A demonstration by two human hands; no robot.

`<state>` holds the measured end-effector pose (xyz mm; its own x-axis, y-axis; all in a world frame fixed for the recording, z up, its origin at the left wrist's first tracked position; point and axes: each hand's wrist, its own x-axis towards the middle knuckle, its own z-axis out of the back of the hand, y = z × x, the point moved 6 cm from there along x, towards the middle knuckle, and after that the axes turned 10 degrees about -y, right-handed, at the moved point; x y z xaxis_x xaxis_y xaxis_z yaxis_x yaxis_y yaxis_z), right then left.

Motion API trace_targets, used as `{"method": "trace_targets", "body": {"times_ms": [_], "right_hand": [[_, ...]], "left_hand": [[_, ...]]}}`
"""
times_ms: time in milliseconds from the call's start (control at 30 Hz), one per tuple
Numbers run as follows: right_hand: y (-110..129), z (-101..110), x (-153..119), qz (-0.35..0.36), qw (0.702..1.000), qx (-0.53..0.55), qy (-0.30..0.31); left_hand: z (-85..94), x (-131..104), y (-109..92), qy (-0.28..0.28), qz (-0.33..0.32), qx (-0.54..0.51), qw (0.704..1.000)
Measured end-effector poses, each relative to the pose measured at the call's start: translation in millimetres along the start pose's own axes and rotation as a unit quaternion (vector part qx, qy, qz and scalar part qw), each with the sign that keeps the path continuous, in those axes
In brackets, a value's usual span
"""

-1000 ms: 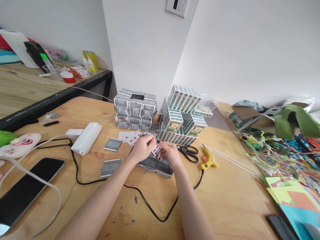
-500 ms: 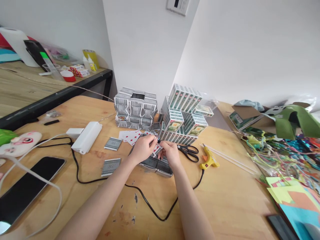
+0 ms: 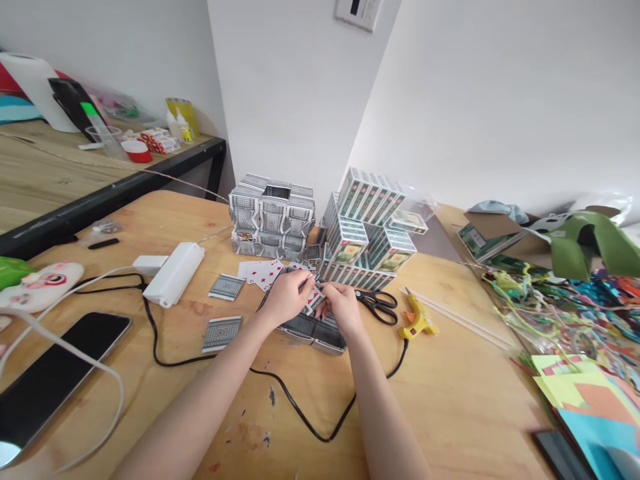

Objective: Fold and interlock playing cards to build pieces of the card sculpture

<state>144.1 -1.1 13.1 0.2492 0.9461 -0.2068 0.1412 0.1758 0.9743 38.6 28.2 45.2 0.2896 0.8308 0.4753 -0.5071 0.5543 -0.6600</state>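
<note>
My left hand [image 3: 287,298] and my right hand [image 3: 342,305] meet at the middle of the table, fingertips pinched close together. Between them shows a playing card [image 3: 314,301] with red marks, both hands on its edges; fingers cover part of it. Just below lies a low block of patterned card backs [image 3: 313,331]. Face-up diamond cards [image 3: 265,272] are spread left of my hands. Two grey-backed cards, one upper [image 3: 227,287] and one lower [image 3: 222,334], rest farther left. Behind stands a box-like structure made of folded cards [image 3: 273,220].
Stacked card packs [image 3: 370,200] rise behind my right hand. Black-handled scissors [image 3: 379,307] and a yellow glue gun [image 3: 419,318] lie to the right, its black cable crossing the front. A white power strip [image 3: 175,275] and a phone [image 3: 65,373] are at left; coloured scraps [image 3: 555,313] at far right.
Almost nothing differs. My fingertips have shifted slightly around the playing card, while the things on the table stay where they were.
</note>
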Motion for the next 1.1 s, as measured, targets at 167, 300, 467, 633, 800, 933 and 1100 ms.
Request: {"method": "trace_targets", "body": {"times_ms": [167,300,467,633,800,933,1100], "right_hand": [[4,-2,-1,0.021,1.0,-0.004,0.009],[5,-1,0,0.044,0.999,0.011,-0.001],[8,7,2,0.071,0.994,0.066,-0.05],[9,12,5,0.126,0.988,0.046,-0.072],[4,20,8,0.171,0.975,-0.039,-0.139],[3,26,8,0.215,0.947,-0.142,-0.19],[3,29,8,0.225,0.935,-0.188,-0.2]], "left_hand": [[3.7,1,-1,-0.018,0.002,0.0,1.0],[7.3,2,0,-0.044,0.006,-0.001,0.999],[10.6,3,1,-0.071,-0.007,-0.02,0.997],[9.6,4,-1,-0.062,-0.016,-0.038,0.997],[9.4,2,0,-0.065,-0.015,-0.017,0.998],[6.3,-2,-2,-0.058,-0.039,0.015,0.997],[1.1,-4,-1,-0.039,-0.047,0.057,0.997]]}}
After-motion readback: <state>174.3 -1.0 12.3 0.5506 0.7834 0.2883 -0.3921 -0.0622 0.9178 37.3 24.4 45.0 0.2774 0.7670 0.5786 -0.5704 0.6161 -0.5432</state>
